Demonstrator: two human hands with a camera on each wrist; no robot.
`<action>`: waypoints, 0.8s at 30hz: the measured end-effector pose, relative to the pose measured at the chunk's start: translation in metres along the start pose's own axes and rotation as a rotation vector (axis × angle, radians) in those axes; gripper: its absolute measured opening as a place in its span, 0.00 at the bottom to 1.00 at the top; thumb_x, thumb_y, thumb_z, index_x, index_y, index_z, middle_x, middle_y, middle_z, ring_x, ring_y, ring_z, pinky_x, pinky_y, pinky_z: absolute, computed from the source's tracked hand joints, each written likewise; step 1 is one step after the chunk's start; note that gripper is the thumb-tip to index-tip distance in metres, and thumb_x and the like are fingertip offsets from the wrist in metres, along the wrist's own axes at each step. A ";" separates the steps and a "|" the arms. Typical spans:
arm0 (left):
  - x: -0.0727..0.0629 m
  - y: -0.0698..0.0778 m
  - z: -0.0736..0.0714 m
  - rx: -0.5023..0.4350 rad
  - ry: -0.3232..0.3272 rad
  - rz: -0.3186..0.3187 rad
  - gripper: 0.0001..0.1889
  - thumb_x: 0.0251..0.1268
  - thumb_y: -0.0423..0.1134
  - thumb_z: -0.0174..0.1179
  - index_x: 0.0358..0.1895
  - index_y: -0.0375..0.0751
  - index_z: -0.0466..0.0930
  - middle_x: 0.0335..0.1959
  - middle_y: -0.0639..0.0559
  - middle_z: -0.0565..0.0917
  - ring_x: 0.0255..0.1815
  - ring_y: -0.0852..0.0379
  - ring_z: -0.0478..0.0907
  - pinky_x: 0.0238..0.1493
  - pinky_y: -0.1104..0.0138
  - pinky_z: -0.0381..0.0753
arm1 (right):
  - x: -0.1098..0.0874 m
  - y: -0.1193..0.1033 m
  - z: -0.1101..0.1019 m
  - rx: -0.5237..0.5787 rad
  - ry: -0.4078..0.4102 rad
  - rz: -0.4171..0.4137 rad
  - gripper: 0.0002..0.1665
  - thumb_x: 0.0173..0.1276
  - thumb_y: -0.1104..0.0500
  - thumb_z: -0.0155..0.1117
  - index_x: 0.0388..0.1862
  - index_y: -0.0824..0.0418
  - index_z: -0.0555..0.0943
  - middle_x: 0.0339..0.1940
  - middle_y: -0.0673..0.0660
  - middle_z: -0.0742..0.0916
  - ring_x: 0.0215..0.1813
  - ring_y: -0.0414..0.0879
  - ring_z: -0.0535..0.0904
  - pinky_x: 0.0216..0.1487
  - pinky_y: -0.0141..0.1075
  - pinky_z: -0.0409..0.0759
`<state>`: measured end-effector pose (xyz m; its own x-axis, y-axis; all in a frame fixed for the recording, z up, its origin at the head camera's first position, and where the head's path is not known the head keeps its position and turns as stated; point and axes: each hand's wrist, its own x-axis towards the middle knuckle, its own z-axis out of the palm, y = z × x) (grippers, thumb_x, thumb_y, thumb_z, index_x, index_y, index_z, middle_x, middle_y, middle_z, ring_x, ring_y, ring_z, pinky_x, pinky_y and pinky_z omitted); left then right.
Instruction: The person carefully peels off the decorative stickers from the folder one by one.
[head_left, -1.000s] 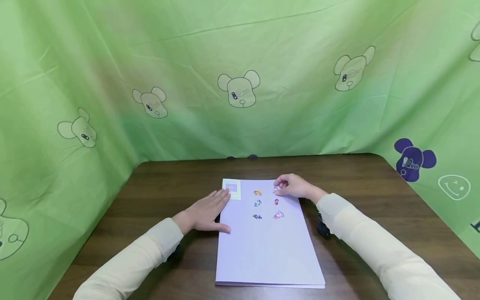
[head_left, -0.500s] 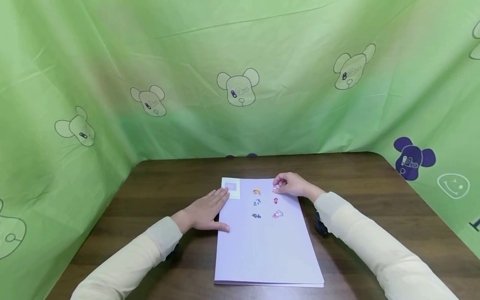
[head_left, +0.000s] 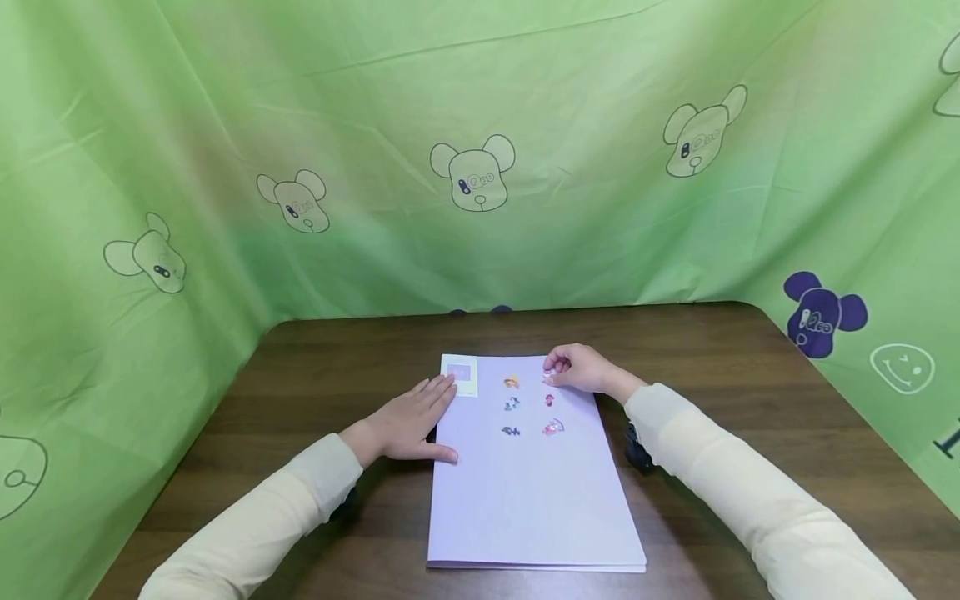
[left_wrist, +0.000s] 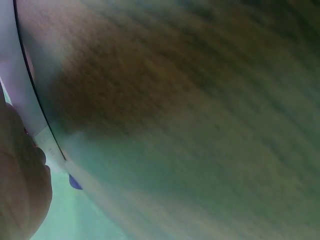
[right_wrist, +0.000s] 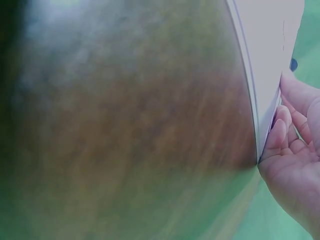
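In the head view, a stack of white paper (head_left: 532,508) lies on the table, with several small coloured stickers in two columns near its far end. My left hand (head_left: 408,421) lies flat, fingers straight, over the paper's left edge, fingertips at a pale square label (head_left: 468,386). At the far right corner my right hand (head_left: 585,369) has its fingers curled, thumb and forefinger pinching a small pinkish sticker (head_left: 549,375) against the paper. Nearest below it is a red sticker (head_left: 550,400). The right wrist view shows the curled right hand (right_wrist: 295,155) beside the paper edge; the sticker is hidden there.
The brown wooden table (head_left: 315,517) extends on both sides of the paper. A green cloth (head_left: 375,250) printed with bear faces hangs behind and along the sides. An orange sticker (head_left: 512,382), a blue one (head_left: 512,403) and a dark one (head_left: 511,431) form the left column.
Both hands keep their places on the paper, and the right fingers stay at the far corner sticker. The whole head view has shifted slightly.
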<state>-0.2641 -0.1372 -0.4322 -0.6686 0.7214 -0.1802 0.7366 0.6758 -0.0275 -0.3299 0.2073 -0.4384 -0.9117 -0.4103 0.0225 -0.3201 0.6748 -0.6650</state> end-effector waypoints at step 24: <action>0.000 0.001 -0.002 -0.008 0.004 0.004 0.58 0.58 0.80 0.38 0.77 0.35 0.41 0.79 0.43 0.40 0.78 0.50 0.35 0.74 0.58 0.40 | 0.000 -0.004 0.000 0.004 -0.023 0.040 0.06 0.63 0.64 0.69 0.35 0.65 0.80 0.29 0.54 0.77 0.35 0.47 0.71 0.39 0.38 0.71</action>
<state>-0.2635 -0.1365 -0.4300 -0.6662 0.7246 -0.1767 0.7383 0.6742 -0.0191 -0.3282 0.2048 -0.4364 -0.9175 -0.3973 -0.0212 -0.2826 0.6882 -0.6682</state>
